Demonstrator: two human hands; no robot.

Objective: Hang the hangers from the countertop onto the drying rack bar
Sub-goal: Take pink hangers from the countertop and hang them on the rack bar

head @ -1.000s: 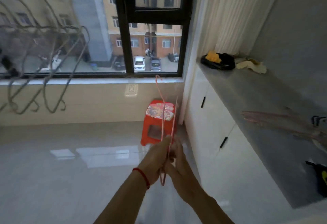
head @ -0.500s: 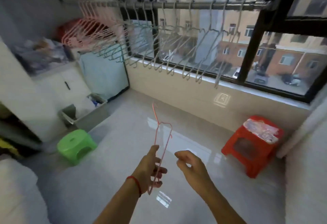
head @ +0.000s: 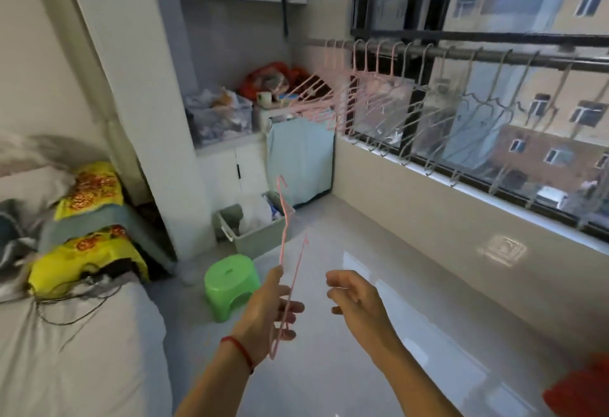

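My left hand, with a red string at the wrist, grips a thin pink hanger that stands upright, hook at the top. Just to its right my right hand hovers with loosely curled fingers and holds nothing. The drying rack bar runs across the window at the upper right. Several pink hangers hang at its left end and several grey hangers fill the rest. The bar is well above and beyond both hands. The countertop is out of view.
A green stool stands on the floor left of my hands. Behind it are a grey bin and a low cabinet with clutter on top. A bed lies at the left. A red stool shows at the lower right corner.
The view swung left from the counter to the rack and bed side. My right hand let go of the pink hanger and now only my left hand holds it.
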